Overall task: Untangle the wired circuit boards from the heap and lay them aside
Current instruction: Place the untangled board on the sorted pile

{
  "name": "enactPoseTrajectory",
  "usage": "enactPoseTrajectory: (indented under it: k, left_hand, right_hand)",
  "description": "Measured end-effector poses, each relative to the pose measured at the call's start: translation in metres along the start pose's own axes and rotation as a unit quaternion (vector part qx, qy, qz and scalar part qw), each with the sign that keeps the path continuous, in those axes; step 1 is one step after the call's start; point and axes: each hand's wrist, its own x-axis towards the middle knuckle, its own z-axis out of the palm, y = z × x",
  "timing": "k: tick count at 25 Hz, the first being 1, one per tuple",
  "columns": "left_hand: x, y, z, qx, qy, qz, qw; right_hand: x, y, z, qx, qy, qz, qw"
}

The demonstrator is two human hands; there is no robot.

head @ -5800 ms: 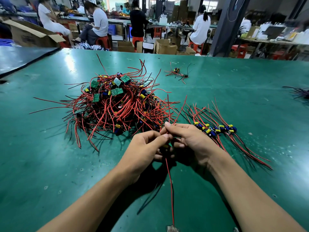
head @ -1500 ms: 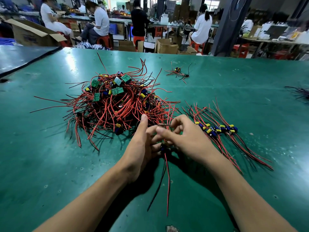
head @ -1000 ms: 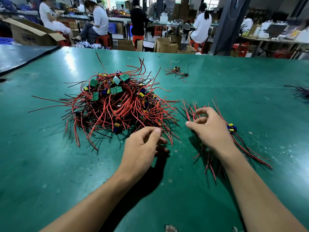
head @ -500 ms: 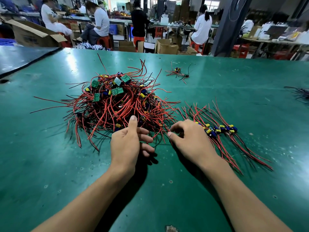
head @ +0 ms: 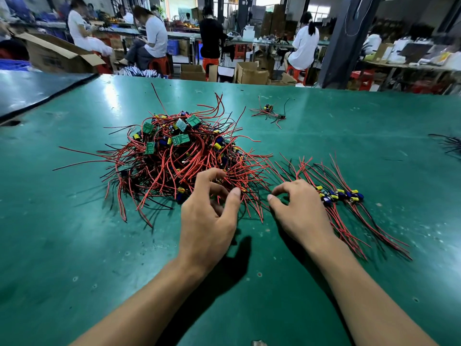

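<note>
At five o'clock on the heap (head: 174, 156) I'm clawing my left hand (head: 209, 216) in (grip unclear), right hand (head: 301, 211) loose and empty, risking snags dragging the lot into the sorted row (head: 339, 196).

**Surface** (head: 74, 245): green mat, scuffed, with a glare patch (head: 109, 106) well beyond the left hand (head: 207, 221).
**Second surface** (head: 30, 91): darker, far left of the left hand, split off by a black gap.
**Carton** (head: 57, 56): open, behind the second surface.
**Beyond both hands:** long benches (head: 184, 34), people (head: 154, 38) at them, red stools (head: 159, 64), floor cartons (head: 249, 73), a blue crate (head: 172, 47).
**Pillar** (head: 344, 41): dark, beyond the right hand (head: 299, 216).
**Cluttered bench** (head: 411, 66): right of the pillar.
**Light:** daylight through rear openings (head: 316, 7).
</note>
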Motion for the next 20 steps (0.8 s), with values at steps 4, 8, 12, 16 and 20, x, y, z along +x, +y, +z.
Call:
enactPoseTrajectory:
  k: [4, 8, 12, 16, 20]
  left_hand:
    - [0.011, -0.009, -0.005, -0.015, 0.011, -0.098, 0.995]
    - [0.017, -0.015, -0.007, -0.026, -0.009, -0.143, 0.989]
    - [0.023, -0.022, -0.005, -0.038, -0.034, -0.163, 0.985]
    - [0.026, -0.026, -0.004, -0.046, -0.018, -0.170, 0.984]
    - [0.023, -0.030, -0.002, -0.021, -0.020, -0.157, 0.987]
  right_hand:
    - [0.002, 0.003, 0.002, -0.017, 0.008, 0.013, 1.000]
    - [0.002, 0.002, 0.006, -0.026, 0.019, 0.018, 0.999]
    - [0.000, -0.008, 0.012, 0.000, 0.049, -0.024, 0.999]
    - [0.002, -0.013, 0.014, 0.066, 0.093, -0.070, 0.991]
    - [0.000, -0.020, 0.015, 0.143, 0.150, -0.114, 0.972]
